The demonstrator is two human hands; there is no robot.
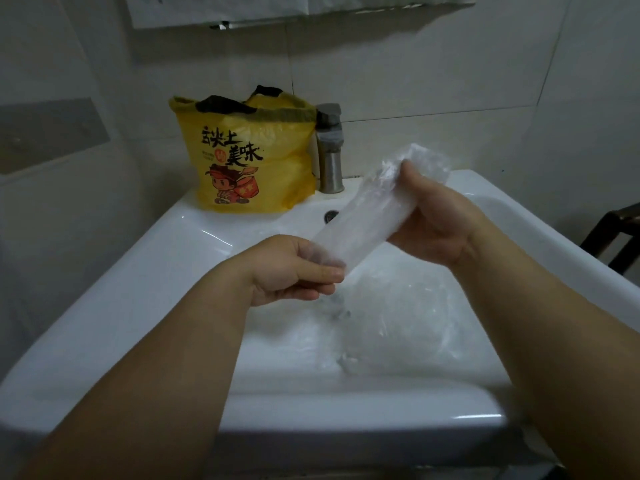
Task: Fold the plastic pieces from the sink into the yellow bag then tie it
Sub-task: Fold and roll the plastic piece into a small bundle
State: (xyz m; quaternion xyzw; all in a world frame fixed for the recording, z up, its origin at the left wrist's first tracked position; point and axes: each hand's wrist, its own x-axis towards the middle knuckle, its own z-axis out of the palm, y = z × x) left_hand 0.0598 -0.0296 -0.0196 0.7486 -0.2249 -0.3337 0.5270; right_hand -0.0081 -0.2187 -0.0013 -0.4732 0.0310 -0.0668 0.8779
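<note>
A clear plastic piece (372,216), folded into a long strip, is held slantwise above the white sink (145,258). My left hand (291,270) pinches its lower end, and my right hand (433,220) grips its upper end. More crumpled clear plastic (391,317) lies in the basin below. The yellow bag (249,157), with black handles and a cartoon print, stands upright and open-topped on the sink's back ledge, to the left of both hands.
A metal tap (330,150) stands just to the right of the yellow bag. The tiled wall rises behind the sink. A dark chair frame (613,233) shows at the right edge. The overflow hole (330,215) sits in the basin's back wall.
</note>
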